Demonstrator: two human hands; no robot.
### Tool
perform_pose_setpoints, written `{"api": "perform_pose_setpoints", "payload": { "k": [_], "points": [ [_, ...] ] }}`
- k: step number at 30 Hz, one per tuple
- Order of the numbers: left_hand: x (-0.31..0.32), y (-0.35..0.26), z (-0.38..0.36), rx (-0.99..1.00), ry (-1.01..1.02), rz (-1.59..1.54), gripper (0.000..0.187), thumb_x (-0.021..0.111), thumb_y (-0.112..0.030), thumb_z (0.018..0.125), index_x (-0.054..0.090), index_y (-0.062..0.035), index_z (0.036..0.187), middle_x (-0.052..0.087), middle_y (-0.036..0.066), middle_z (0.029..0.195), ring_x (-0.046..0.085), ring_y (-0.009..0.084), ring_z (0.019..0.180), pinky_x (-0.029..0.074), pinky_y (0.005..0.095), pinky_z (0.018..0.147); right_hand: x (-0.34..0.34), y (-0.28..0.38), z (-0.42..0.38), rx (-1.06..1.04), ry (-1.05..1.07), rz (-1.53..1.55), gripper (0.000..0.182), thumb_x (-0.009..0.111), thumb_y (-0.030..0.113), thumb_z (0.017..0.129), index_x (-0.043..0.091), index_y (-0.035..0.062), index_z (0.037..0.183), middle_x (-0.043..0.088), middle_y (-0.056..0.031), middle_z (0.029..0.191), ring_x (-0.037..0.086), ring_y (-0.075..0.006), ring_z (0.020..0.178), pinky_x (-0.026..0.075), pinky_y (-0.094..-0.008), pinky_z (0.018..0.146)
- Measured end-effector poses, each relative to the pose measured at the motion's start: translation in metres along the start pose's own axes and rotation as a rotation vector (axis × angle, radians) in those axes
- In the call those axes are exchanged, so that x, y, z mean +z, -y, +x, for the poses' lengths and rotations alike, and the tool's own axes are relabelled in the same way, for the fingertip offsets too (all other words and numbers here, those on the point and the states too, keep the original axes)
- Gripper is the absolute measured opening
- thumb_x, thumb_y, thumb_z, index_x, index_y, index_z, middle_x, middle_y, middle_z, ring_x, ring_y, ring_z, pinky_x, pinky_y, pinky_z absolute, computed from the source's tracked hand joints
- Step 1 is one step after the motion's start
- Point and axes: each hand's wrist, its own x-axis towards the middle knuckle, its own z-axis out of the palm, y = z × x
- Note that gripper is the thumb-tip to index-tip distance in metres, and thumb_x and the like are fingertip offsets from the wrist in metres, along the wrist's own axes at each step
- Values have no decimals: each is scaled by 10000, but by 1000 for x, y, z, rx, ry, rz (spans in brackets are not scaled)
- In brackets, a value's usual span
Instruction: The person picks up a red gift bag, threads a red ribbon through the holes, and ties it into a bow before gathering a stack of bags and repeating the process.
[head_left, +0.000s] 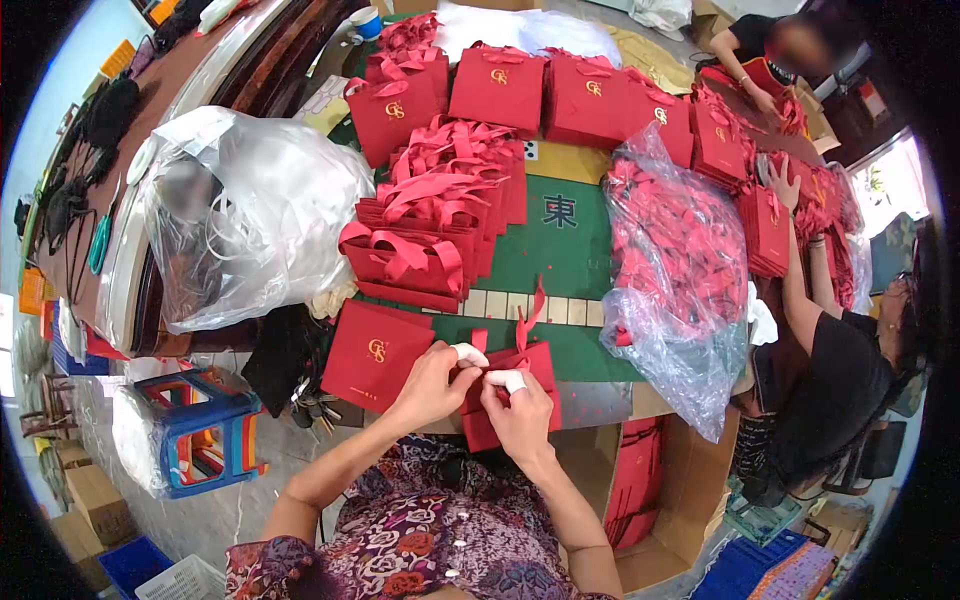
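At the table's near edge, both my hands work at the top of a red paper gift bag (480, 430). My left hand (432, 384) is closed in a pinch, white wrapping on a finger. Close beside it, my right hand (520, 415) pinches too, also with white-wrapped fingertips. They seem to grip the bag's ribbon, though the fingers hide most of it. A loose red ribbon (530, 315) sticks up behind them. Left of my hands lies a flat red bag with a gold logo (372, 350). Beyond it stand rows of red bags with ribbon handles (405, 265).
A plastic sack of red ribbons (675, 250) lies to the right on the green table (560, 255). More red bags (497, 88) line the back. At left is a clear plastic bag (270, 210); below, a blue stool (210, 430) and a cardboard box (680, 530). Two people work at right.
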Motion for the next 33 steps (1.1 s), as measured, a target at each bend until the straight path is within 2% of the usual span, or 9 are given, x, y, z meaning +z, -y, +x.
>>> {"api": "perform_pose_setpoints", "payload": {
  "k": [2, 6, 8, 12, 20, 26, 29, 31, 33],
  "points": [
    [0, 0, -2, -13, -3, 3, 145, 631, -100, 851, 670, -49, 981, 684, 118, 827, 583, 264, 819, 479, 381, 743, -1, -1, -1, 152, 43, 108, 162, 720, 22, 759, 622, 39, 887, 598, -101, 790, 603, -262, 679, 490, -363, 594],
    [2, 1, -1, -40, -5, -76, 150, 642, -112, 850, 680, -54, 983, 672, 130, 821, 592, 261, 800, 479, 380, 727, 4, 1, -4, 156, -34, 104, 156, 722, 27, 765, 625, 42, 886, 606, -101, 798, 609, -256, 686, 492, -353, 604],
    [7, 8, 1, -16, -35, -166, 152, 651, -121, 848, 689, -60, 982, 659, 144, 812, 599, 261, 783, 478, 378, 713, 7, -2, -6, 9, -99, -1, 147, 720, 33, 772, 631, 38, 888, 614, -105, 792, 616, -262, 681, 491, -340, 604],
    [10, 18, 2, -16, -18, -144, 155, 648, -113, 845, 693, -58, 982, 653, 155, 813, 601, 267, 777, 480, 377, 717, 0, -7, -2, 203, 36, 212, 174, 732, 30, 756, 615, 29, 886, 615, -118, 806, 619, -279, 703, 489, -362, 611],
    [3, 5, 2, 20, 40, 1, 203, 637, -62, 798, 679, -53, 996, 680, 121, 870, 595, 274, 826, 493, 383, 759, 3, -12, -8, 117, 11, 11, 130, 698, 53, 786, 616, 26, 885, 624, -120, 822, 624, -286, 716, 491, -357, 620],
    [12, 1, -1, 82, -27, 103, 237, 660, -51, 776, 672, -50, 1013, 664, 127, 848, 614, 273, 842, 501, 369, 766, 4, -12, -5, 272, 68, 213, 146, 701, 78, 807, 616, 25, 913, 635, -127, 815, 635, -300, 714, 496, -371, 625],
    [12, 3, -1, 42, -47, 17, 213, 664, -54, 789, 673, -51, 1002, 674, 120, 855, 611, 276, 843, 506, 367, 760, 4, -9, -4, 294, 68, 104, 142, 708, 52, 800, 637, 13, 916, 672, -127, 850, 669, -245, 761, 513, -329, 697],
    [11, 4, -1, 23, -41, 8, 205, 665, -54, 794, 674, -53, 999, 676, 120, 859, 611, 276, 844, 507, 367, 760, 2, -6, -6, 439, 54, 227, 153, 703, 39, 802, 633, 9, 935, 656, -131, 860, 662, -274, 783, 513, -354, 700],
    [12, 6, -1, 50, -79, 61, 207, 664, -56, 800, 677, -59, 1007, 677, 122, 856, 613, 273, 851, 507, 366, 761, -2, -3, -3, 319, 52, 141, 157, 700, 33, 804, 631, 8, 942, 647, -134, 870, 654, -291, 792, 512, -366, 700]
  ]
}}
